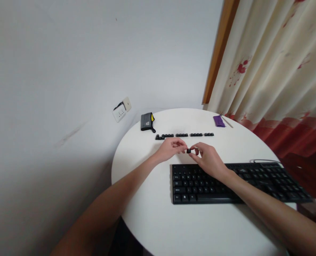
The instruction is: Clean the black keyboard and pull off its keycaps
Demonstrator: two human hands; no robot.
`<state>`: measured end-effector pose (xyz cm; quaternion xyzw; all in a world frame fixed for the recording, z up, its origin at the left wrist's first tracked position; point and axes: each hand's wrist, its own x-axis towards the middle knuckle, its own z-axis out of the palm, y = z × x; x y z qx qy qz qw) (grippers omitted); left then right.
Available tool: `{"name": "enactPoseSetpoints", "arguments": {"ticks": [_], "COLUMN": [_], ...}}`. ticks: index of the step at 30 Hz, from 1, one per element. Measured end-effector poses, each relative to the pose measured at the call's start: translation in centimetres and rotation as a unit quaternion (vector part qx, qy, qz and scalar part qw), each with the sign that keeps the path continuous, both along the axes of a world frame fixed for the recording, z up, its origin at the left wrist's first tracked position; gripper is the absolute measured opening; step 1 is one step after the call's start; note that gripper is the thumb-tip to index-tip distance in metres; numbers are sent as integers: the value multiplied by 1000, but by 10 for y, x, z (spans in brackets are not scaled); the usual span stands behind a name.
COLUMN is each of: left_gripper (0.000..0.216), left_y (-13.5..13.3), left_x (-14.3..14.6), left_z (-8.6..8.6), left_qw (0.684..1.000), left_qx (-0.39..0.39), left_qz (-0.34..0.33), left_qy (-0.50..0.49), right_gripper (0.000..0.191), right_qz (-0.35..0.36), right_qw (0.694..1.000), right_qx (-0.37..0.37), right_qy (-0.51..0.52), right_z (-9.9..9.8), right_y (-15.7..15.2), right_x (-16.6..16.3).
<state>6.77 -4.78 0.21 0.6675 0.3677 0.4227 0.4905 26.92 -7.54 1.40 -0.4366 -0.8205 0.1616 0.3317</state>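
Note:
A small black keycap (pixel 188 151) is held up between my two hands, just above the far edge of a black keyboard (pixel 211 198). My right hand (pixel 209 160) pinches it from the right between thumb and forefinger, its wrist over the keyboard. From the left, my left hand (pixel 170 148) brings its closed fingertips against the same keycap. Behind the hands, loose black keycaps (pixel 181 135) lie in a row of small groups. The right hand and forearm hide part of the keyboard's upper middle.
The round white table (pixel 147 199) stands by a wall with a socket (pixel 119 113). A dark grey pouch (pixel 146 121) lies at the back left. At the back right are a purple cloth packet (pixel 219 121) and a thin stick (pixel 227 121). A curtain (pixel 275 71) hangs beyond.

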Motion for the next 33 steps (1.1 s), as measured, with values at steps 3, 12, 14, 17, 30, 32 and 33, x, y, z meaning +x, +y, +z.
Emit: {"name": "enactPoseSetpoints", "arguments": {"ticks": [3,12,14,17,30,32,33], "left_gripper": [34,31,29,29,30,30,30], "left_y": [8,42,44,45,43,43,43], "left_x": [-14,-80,-86,-87,-83,-83,-83], "left_z": [9,9,7,7,13,13,13], "left_qw": [994,890,884,884,882,882,882], "left_qx": [43,91,87,81,79,79,80], "left_qz": [89,386,399,401,396,397,397], "left_qy": [-50,-225,-228,-227,-242,-243,-242], "right_gripper": [15,17,18,17,13,14,15], "right_qz": [-25,-43,-50,-60,-101,-110,-115], "right_qw": [1000,989,984,979,975,973,972], "right_qx": [-7,-105,-133,-161,-157,-164,-166], "right_qy": [-13,-91,-107,-113,-122,-121,-120], "right_z": [7,-6,-14,-22,-35,-35,-35], "right_y": [12,80,89,96,103,104,105], "right_x": [-5,-68,-84,-101,-114,-117,-118]}}
